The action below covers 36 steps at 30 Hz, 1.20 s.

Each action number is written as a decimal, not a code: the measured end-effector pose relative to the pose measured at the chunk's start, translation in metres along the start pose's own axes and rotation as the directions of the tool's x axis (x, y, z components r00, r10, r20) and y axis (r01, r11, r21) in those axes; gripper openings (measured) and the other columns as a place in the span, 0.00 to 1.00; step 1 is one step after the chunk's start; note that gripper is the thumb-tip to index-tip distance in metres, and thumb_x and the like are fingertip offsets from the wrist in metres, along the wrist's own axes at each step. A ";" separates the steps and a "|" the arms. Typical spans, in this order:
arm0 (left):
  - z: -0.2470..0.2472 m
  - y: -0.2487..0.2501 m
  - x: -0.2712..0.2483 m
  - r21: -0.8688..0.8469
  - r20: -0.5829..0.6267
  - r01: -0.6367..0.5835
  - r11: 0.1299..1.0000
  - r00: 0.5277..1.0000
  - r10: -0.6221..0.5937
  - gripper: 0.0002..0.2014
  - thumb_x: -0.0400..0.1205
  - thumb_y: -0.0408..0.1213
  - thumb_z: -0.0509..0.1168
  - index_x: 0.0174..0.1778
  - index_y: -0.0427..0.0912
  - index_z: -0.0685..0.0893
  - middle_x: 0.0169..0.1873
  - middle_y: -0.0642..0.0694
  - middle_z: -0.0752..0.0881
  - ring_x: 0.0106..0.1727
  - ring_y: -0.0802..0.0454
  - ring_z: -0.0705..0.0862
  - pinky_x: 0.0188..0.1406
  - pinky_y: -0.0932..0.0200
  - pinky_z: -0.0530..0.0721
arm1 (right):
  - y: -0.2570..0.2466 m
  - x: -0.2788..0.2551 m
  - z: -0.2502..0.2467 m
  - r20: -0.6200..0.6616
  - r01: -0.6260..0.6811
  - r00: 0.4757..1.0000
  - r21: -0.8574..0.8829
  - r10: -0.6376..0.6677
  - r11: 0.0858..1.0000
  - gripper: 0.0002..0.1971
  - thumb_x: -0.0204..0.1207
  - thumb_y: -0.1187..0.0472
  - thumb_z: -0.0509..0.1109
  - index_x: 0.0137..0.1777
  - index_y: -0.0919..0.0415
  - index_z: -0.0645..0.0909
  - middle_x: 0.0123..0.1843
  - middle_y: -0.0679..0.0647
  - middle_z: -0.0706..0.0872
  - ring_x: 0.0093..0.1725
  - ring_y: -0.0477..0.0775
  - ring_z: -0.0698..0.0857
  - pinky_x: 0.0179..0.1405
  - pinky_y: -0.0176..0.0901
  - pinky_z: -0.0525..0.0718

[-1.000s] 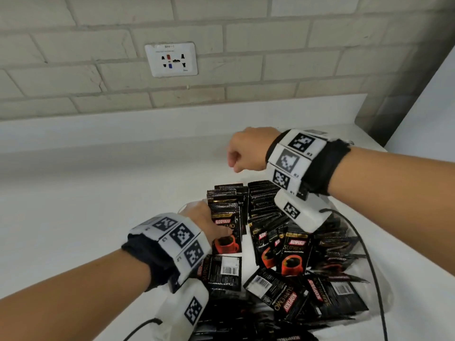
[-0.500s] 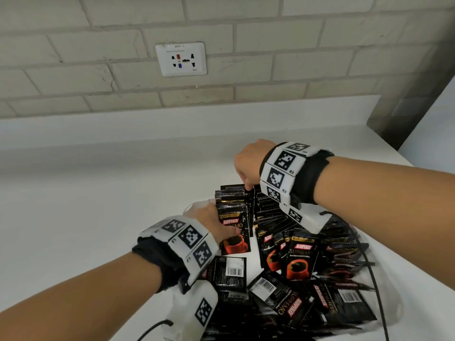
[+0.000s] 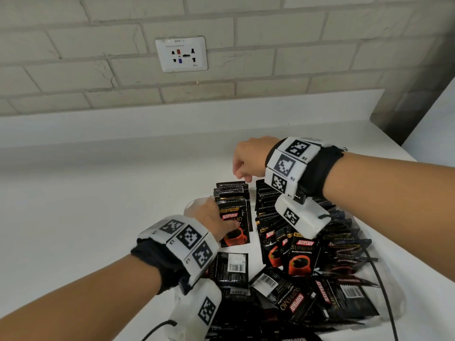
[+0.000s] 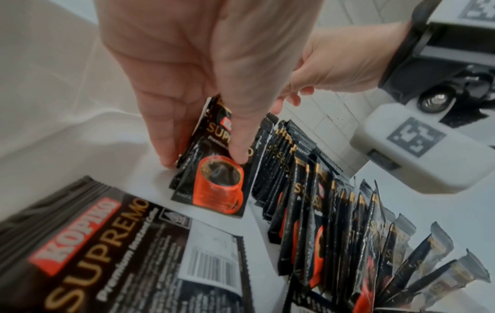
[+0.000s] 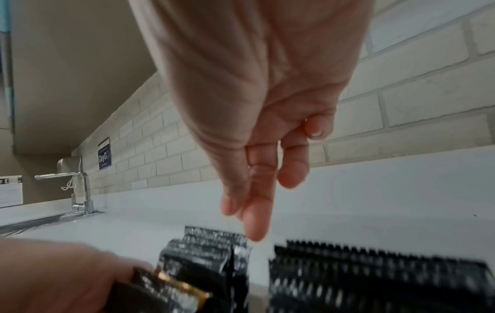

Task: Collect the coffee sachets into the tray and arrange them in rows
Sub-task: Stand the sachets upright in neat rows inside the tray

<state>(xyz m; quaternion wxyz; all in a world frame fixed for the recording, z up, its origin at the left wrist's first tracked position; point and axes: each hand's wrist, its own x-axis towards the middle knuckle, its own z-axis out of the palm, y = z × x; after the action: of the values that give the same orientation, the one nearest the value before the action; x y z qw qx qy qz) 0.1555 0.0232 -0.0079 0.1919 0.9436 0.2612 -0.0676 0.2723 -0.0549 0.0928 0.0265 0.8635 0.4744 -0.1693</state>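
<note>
At the far left of the tray (image 3: 194,205), my left hand (image 3: 211,221) held the front of a short row of sachets (image 3: 234,205), thumb on the printed face of the nearest sachet (image 4: 217,180) and fingers (image 4: 163,146) down its left edge. I judged that this grip was there to keep the packets standing together on edge, since they are thin and slippery and would likely fan out or fall flat if let go. To their right stood a second row (image 3: 268,205), longer, its packets leaning one on another. Nearer to me, a heap of loose sachets (image 3: 295,291) lay flat and crossed, some face up and some barcode up, so much of the sorting was not yet done. I could not tell whether all of that heap lay within the tray's clear rim.

My right hand (image 3: 248,158) hung above the far end of the two rows, wrist bent down, holding nothing. Its fingers were loosely curled, with one fingertip (image 5: 254,230) pointing down just over the serrated top of the back packet in the left row; whether it touched I could not tell. I took that finger to be squaring the row's back end against my left hand's hold.

Both forearms reached in from the near edge of the white counter (image 3: 86,205), beneath the brick wall (image 3: 270,57) and its socket (image 3: 181,54).
</note>
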 end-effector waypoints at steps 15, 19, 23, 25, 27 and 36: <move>-0.058 0.005 -0.035 -0.031 0.193 -0.004 0.999 0.981 0.010 0.32 0.76 0.54 0.67 0.73 0.42 0.70 0.65 0.44 0.81 0.60 0.50 0.80 0.59 0.59 0.75 | 0.012 -0.081 -0.031 -0.133 0.081 0.988 0.039 -0.076 0.996 0.11 0.78 0.52 0.65 0.59 0.47 0.79 0.46 0.43 0.88 0.40 0.36 0.79 0.41 0.30 0.72; -0.076 -0.003 -0.072 -0.119 0.151 -0.193 0.974 0.966 0.210 0.17 0.72 0.54 0.69 0.57 0.61 0.78 0.53 0.58 0.85 0.48 0.63 0.85 0.54 0.64 0.80 | 0.030 -0.138 -0.016 -0.008 0.084 0.996 0.128 -0.084 0.988 0.10 0.75 0.49 0.67 0.55 0.40 0.81 0.41 0.37 0.85 0.37 0.34 0.80 0.40 0.28 0.75; -0.073 -0.013 -0.102 -0.241 0.213 -0.305 0.921 0.910 0.357 0.26 0.56 0.80 0.57 0.48 0.79 0.79 0.45 0.77 0.84 0.46 0.75 0.83 0.50 0.72 0.82 | 0.053 -0.178 0.028 0.103 0.034 0.993 0.212 -0.057 0.977 0.09 0.76 0.50 0.66 0.55 0.39 0.81 0.40 0.33 0.83 0.42 0.28 0.79 0.41 0.21 0.72; -0.067 -0.016 -0.113 -0.230 0.233 -0.309 0.923 0.903 0.361 0.31 0.52 0.86 0.51 0.53 0.88 0.69 0.47 0.82 0.81 0.48 0.75 0.83 0.48 0.69 0.83 | 0.062 -0.191 0.053 0.125 -0.006 0.992 0.180 -0.017 0.984 0.12 0.77 0.50 0.66 0.60 0.41 0.79 0.47 0.34 0.81 0.46 0.30 0.78 0.45 0.22 0.72; -0.058 -0.018 -0.121 -0.224 0.207 -0.318 0.921 0.908 0.364 0.30 0.55 0.86 0.49 0.54 0.90 0.67 0.47 0.84 0.80 0.50 0.77 0.82 0.48 0.69 0.84 | 0.069 -0.201 0.074 0.116 -0.024 0.993 0.157 0.006 0.987 0.15 0.78 0.49 0.64 0.65 0.40 0.74 0.55 0.32 0.76 0.49 0.25 0.71 0.51 0.21 0.68; -0.036 -0.007 -0.145 -0.341 0.120 -0.389 0.856 0.885 0.450 0.27 0.55 0.85 0.49 0.51 0.91 0.70 0.45 0.87 0.79 0.50 0.84 0.79 0.49 0.90 0.68 | 0.055 -0.206 0.104 0.127 0.022 0.991 0.209 -0.050 0.978 0.24 0.81 0.47 0.59 0.76 0.43 0.63 0.69 0.36 0.72 0.68 0.34 0.68 0.63 0.22 0.60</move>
<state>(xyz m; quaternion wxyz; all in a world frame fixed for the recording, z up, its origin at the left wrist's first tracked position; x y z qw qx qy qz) 0.0291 -0.0245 0.0561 0.3711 0.9249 0.0355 -0.0747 0.1891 -0.2734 0.0540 -0.0352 0.8397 0.4671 -0.2748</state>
